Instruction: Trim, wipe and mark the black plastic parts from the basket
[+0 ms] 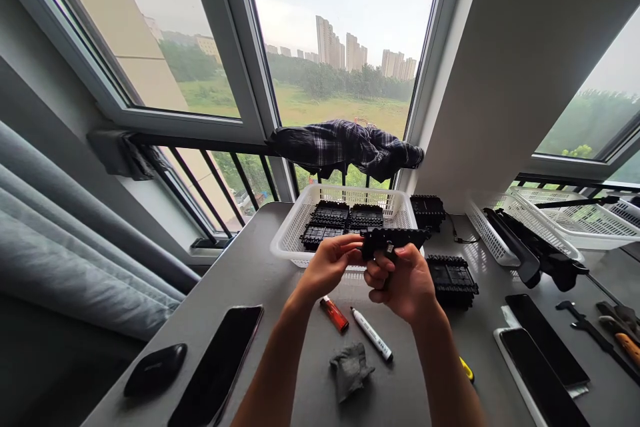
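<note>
The right hand [407,283] has its grip closed around a black part [397,238], fingers curled below it, holding it up before the near right side of the white basket [287,235]. The left hand's [326,267] grip is nearly closed, its fingertips at the part's left end; whether they pinch it or only touch it, I cannot tell. Black blocks [327,215] lie inside the basket. On the surface [265,253], a red tube [334,315], a white marker [373,335] and, farther out, a crumpled grey cloth [351,371] lie on the basket's near side. A stack [453,283] of similar blocks stands to the basket's right; a plaid shirt [343,145] hangs behind it.
</note>
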`<state>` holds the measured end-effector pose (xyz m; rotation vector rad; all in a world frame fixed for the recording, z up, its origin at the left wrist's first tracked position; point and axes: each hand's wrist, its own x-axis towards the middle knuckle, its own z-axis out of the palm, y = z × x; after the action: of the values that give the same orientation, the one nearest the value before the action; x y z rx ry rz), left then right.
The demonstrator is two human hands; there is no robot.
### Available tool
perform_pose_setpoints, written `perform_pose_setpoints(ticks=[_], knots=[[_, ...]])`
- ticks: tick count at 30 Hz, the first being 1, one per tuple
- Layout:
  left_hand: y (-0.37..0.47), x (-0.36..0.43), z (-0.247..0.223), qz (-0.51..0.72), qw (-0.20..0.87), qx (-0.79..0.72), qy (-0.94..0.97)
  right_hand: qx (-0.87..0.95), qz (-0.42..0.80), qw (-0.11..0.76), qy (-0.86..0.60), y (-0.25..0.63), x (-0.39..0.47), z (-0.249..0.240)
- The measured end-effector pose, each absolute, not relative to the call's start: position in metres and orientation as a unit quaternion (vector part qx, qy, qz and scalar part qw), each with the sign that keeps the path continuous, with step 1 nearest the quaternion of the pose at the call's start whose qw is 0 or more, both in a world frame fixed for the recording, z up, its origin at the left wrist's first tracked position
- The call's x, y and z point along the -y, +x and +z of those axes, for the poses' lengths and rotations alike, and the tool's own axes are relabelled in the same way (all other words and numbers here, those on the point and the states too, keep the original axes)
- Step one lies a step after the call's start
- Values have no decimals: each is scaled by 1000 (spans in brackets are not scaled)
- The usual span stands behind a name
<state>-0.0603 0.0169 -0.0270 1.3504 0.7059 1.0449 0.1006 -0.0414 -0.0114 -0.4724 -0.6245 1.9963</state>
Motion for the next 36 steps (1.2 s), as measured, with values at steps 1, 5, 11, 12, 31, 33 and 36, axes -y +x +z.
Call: perform_pose_setpoints(ticks=[1, 5, 11, 12, 31, 33, 36], knots=[[-61, -17, -26, 450, 606, -304, 581, 253, 818, 479, -192, 102, 41, -11], [-64, -17, -23, 455, 610, -313, 568, 244, 819, 482, -194, 107, 41, -11], [-70, -18, -22, 471, 598, -326, 561, 230, 811, 502, -194, 117, 42, -8], [-71, -18, -23, 473, 597, -327, 560, 227, 810, 505, -192, 119, 43, -8], [-64, -16, -24, 467, 588, -318, 579, 241, 814, 495, -185, 112, 43, -6], [-61, -15, -26, 461, 578, -316, 595, 252, 815, 486, -190, 105, 44, -7], [-57, -14, -29, 466, 553, -323, 610, 271, 815, 475, -194, 93, 44, -8]])
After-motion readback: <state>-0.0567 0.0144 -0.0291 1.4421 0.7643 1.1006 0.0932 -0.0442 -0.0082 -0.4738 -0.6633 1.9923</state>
